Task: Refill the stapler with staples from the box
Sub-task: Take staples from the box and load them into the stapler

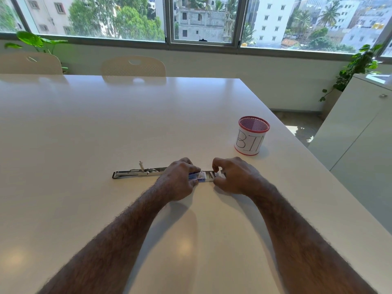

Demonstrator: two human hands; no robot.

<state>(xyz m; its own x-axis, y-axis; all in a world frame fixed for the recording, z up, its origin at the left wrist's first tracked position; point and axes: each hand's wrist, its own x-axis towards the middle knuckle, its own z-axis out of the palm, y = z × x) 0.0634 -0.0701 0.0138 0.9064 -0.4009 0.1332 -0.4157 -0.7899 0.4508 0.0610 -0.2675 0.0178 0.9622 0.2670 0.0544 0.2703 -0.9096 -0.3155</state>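
A long metal stapler [135, 172] lies opened flat on the white table [106, 128], stretching left from my hands. My left hand [180, 179] grips a small blue and white staple box [197, 176] just in front of the stapler. The box's inner tray [212, 176] is slid out to the right, with strips of staples showing in it. My right hand [233, 177] pinches the tray's right end with curled fingers. The stapler's right part is hidden behind my hands.
A red mesh cup [252, 135] with a white paper label reading BIN stands at the right, behind my right hand. The table's right edge runs close past it. Two pale chairs [133, 66] stand at the far side, and a white cabinet [360, 128] at the right.
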